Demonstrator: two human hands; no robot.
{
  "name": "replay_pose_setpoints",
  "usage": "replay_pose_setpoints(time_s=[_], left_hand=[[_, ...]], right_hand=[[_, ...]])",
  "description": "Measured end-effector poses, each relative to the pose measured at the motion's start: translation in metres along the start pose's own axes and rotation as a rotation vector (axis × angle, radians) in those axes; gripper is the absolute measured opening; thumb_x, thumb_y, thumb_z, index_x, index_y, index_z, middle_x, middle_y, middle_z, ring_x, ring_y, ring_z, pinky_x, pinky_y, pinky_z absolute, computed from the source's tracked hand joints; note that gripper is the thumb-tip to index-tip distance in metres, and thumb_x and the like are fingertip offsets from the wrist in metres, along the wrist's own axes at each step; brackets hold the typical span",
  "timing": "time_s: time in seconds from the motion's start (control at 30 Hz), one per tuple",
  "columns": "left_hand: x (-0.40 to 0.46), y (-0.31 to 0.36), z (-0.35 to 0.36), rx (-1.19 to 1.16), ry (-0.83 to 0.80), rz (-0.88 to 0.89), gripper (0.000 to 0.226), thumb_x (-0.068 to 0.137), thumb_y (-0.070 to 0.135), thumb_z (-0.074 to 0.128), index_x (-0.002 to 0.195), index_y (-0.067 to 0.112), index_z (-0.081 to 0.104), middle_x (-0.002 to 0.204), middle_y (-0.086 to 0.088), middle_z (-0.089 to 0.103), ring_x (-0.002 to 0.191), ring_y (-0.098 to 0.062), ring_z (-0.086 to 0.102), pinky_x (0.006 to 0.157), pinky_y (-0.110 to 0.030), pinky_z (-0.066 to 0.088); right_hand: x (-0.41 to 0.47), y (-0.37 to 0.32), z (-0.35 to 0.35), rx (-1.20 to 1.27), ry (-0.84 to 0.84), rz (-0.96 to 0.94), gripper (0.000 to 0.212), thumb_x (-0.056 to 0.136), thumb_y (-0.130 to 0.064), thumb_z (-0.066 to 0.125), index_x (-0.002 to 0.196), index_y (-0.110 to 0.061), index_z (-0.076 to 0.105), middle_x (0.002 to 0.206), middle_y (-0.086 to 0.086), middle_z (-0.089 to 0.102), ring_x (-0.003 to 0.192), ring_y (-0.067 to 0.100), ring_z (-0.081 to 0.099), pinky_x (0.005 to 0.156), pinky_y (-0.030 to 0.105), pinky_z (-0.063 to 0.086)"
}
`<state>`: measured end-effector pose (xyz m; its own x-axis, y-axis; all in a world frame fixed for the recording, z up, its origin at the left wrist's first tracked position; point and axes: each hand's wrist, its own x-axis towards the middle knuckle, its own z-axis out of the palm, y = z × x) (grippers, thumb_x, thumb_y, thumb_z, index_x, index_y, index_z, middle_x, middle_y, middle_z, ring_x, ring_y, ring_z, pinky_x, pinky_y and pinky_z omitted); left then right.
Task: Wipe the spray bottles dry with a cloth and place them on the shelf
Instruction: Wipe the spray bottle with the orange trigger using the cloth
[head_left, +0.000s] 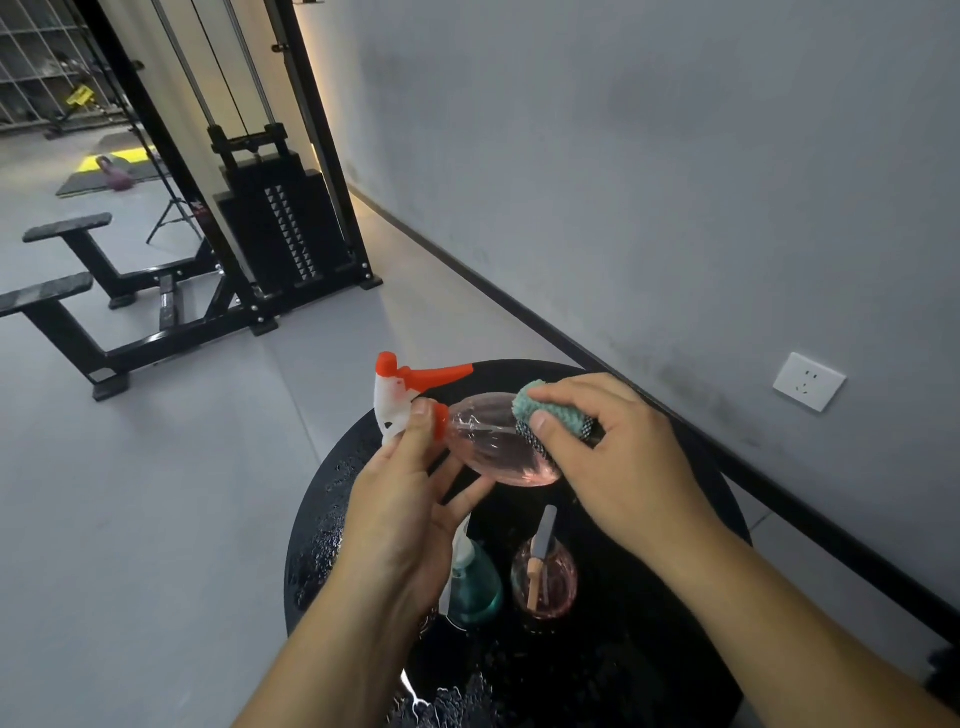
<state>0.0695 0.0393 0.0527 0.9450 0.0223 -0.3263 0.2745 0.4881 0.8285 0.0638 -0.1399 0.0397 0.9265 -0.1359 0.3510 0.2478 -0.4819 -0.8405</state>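
- The left hand gripped the clear pink plastic spray bottle with the orange-and-white trigger head at its neck, holding it on its side in the air above the far part of the round black table.
- The right hand pinched a folded teal fuzzy cloth and pressed it against the bottle's body.
- The table looked wet, with droplets along its left edge and near edge; a bottle set back down there would likely pick up water again.
- The neck grip was narrow, and a damp bottle pushed sideways by the cloth could twist or slip from it.
- A dropped bottle could knock over the two standing below it.
- Count: three spray bottles in all, namely the one in hand, a teal translucent bottle and a second pink translucent bottle, these two standing side by side near the table's middle.
- One cloth was visible; no shelf could be made out with certainty.
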Motion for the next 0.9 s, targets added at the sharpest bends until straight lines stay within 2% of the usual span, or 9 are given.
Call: replay_pose_setpoints(time_s=[0.23,0.37,0.5,0.67,0.9], left_hand=[[-0.001,-0.003,0.003,-0.012,0.034,0.019,0.044,0.106,0.041,0.061,0.134,0.007,0.065,0.118,-0.013,0.081,0.114,-0.027,0.077,0.104,-0.054,0.059],[0.001,-0.001,0.002,-0.064,0.088,0.011,0.048,0.100,0.043,0.070,0.133,0.007,0.067,0.114,-0.011,0.082,0.108,-0.026,0.079,0.098,-0.050,0.061],[0.002,0.003,-0.003,-0.104,0.132,-0.001,0.040,0.097,0.038,0.074,0.124,0.008,0.072,0.098,-0.009,0.083,0.099,-0.024,0.082,0.093,-0.052,0.063],[0.001,0.000,-0.009,-0.021,0.105,-0.044,0.036,0.100,0.044,0.070,0.123,0.017,0.076,0.110,-0.003,0.083,0.108,-0.024,0.079,0.088,-0.055,0.064],[-0.001,0.001,-0.003,-0.050,0.036,-0.039,0.035,0.105,0.028,0.067,0.126,0.001,0.071,0.115,-0.017,0.081,0.106,-0.034,0.080,0.099,-0.048,0.060]], right_hand=[[-0.005,-0.003,0.004,0.036,0.035,-0.024,0.026,0.094,-0.021,0.073,0.117,-0.033,0.076,0.116,-0.024,0.063,0.112,-0.005,0.060,0.088,0.017,0.057],[-0.009,-0.005,0.008,0.067,0.030,-0.034,0.026,0.095,-0.022,0.073,0.119,-0.031,0.076,0.117,-0.023,0.063,0.113,-0.005,0.059,0.085,0.012,0.055],[-0.008,-0.005,0.008,0.080,0.027,-0.036,0.025,0.094,-0.021,0.074,0.117,-0.031,0.076,0.116,-0.022,0.064,0.112,-0.005,0.060,0.082,0.009,0.054],[-0.006,-0.002,0.007,0.056,0.057,-0.021,0.024,0.094,-0.020,0.074,0.116,-0.030,0.076,0.113,-0.024,0.063,0.111,-0.007,0.059,0.085,0.013,0.055],[-0.003,0.003,0.004,-0.041,0.081,-0.054,0.026,0.096,-0.023,0.071,0.121,-0.030,0.074,0.116,-0.023,0.060,0.112,-0.005,0.058,0.087,0.019,0.058]])
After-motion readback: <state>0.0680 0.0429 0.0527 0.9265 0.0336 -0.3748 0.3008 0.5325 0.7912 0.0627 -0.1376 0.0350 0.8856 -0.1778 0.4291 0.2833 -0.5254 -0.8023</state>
